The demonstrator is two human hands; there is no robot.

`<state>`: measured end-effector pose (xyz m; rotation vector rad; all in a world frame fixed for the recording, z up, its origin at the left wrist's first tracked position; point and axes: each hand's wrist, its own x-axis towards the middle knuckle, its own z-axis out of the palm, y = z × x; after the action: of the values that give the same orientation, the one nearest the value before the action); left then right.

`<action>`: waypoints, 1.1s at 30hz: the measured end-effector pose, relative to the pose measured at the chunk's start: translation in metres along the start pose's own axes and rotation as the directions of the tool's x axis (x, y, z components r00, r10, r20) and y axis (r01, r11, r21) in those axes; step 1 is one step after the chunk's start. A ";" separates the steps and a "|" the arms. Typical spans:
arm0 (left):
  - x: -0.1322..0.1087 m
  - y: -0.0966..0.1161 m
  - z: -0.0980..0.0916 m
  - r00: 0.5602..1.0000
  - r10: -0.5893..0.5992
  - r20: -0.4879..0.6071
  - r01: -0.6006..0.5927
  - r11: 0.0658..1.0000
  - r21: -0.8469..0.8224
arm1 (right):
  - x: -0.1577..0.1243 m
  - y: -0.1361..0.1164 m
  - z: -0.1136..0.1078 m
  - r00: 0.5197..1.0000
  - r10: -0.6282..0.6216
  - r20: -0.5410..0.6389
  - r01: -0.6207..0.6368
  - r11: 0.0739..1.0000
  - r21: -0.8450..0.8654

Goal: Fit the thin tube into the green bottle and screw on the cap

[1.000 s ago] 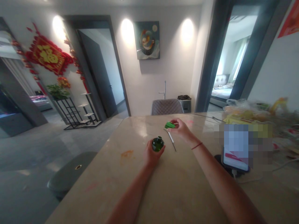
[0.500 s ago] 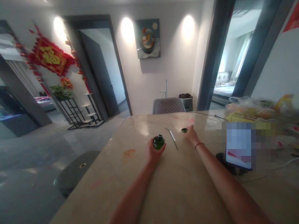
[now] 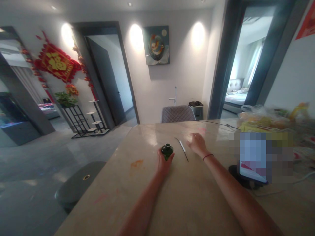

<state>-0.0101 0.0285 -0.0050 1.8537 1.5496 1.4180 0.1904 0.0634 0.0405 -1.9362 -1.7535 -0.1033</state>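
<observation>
A small dark green glass bottle (image 3: 167,151) with an open neck stands upright near the middle of the table, and my left hand (image 3: 163,163) is wrapped round it from the near side. To the right, my right hand (image 3: 197,143) is over the table with its fingers curled and turned down; whatever they hold is hidden behind the hand. Between the two hands lies a thin dark stick (image 3: 186,156) with a white part (image 3: 182,146) along its middle.
The pale stone table (image 3: 172,203) has orange stains (image 3: 136,164) at left. A tablet (image 3: 253,168) on a dark stand and plastic bags (image 3: 263,114) are at right. Beyond the far edge is a grey chair (image 3: 178,114); a stool (image 3: 78,183) is at left.
My right hand has turned over and moved slightly left, and the small green piece that was at its fingertips no longer shows. My left hand still holds the bottle. The view has tilted slightly upward.
</observation>
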 end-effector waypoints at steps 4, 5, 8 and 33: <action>0.000 -0.003 0.003 0.996 -0.028 0.086 0.034 0.997 -0.073 | -0.004 -0.012 -0.005 0.997 -0.078 0.019 0.078 0.997 0.002; 0.000 -0.003 0.003 0.993 -0.039 0.114 0.048 0.996 -0.080 | -0.006 -0.014 -0.005 0.996 -0.089 0.028 0.090 0.996 -0.019; 0.001 -0.002 0.003 0.978 -0.098 0.183 0.112 0.991 -0.071 | -0.013 -0.020 0.000 0.992 -0.108 0.067 0.114 0.989 -0.094; -0.001 -0.007 0.001 0.940 0.043 0.338 -0.088 0.989 0.119 | -0.011 -0.048 -0.065 0.870 -0.144 -0.471 0.425 0.703 0.570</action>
<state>-0.0133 0.0306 -0.0112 2.1120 1.4490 0.9760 0.1617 0.0273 0.1072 -1.0226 -1.5182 0.0215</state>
